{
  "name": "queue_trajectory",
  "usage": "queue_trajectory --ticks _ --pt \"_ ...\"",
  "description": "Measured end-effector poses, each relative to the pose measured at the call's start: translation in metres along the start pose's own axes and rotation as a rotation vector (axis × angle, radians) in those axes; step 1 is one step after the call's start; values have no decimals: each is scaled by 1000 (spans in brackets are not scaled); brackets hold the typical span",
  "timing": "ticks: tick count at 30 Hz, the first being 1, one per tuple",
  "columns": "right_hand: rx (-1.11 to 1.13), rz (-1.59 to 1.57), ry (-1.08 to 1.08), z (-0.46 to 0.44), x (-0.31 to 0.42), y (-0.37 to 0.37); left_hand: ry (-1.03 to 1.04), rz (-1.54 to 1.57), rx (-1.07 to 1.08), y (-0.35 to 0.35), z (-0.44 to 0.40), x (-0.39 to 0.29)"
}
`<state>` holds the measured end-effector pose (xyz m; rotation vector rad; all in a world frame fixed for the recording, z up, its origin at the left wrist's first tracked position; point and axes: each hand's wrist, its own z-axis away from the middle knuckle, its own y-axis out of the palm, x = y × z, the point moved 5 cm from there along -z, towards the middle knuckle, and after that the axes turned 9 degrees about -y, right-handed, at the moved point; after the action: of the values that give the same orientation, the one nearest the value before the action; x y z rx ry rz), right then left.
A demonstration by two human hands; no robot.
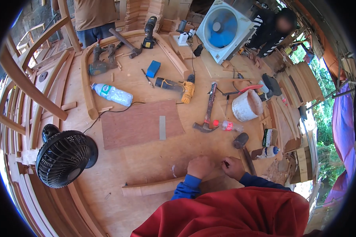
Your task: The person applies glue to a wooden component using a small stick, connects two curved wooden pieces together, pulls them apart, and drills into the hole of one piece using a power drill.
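Note:
Near the table's front edge, my left hand (200, 166) is closed and rests at the right part of a curved wooden piece (150, 187). Just to its right, my right hand (233, 168) is closed, with something small and dark at its fingertips that I cannot make out. A rubber mallet (241, 140) lies beside my right hand, its handle running past the wrist. Farther forward lie a claw hammer (209, 110) and a small plastic bottle with a red cap (232, 126). A brown wooden panel (134, 124) with a grey strip (162, 127) lies ahead to the left.
A black fan (65, 158) stands at the left. Beyond are a water bottle (112, 94), a yellow drill (178, 87), a white bucket (247, 106) and a box fan (224, 29). One person (95, 15) stands at the far left, another (267, 29) at the far right.

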<state>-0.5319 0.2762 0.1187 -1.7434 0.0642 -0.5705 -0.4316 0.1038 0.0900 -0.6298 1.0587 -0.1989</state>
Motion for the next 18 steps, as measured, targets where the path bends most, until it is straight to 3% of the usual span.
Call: queue_trajectory --ticks 14,18 --pt "29 -19 36 0 0 2 -37 38 63 -5 2 -1" --pt "230 11 17 -7 -7 -1 -23 49 60 -3 2 -1"
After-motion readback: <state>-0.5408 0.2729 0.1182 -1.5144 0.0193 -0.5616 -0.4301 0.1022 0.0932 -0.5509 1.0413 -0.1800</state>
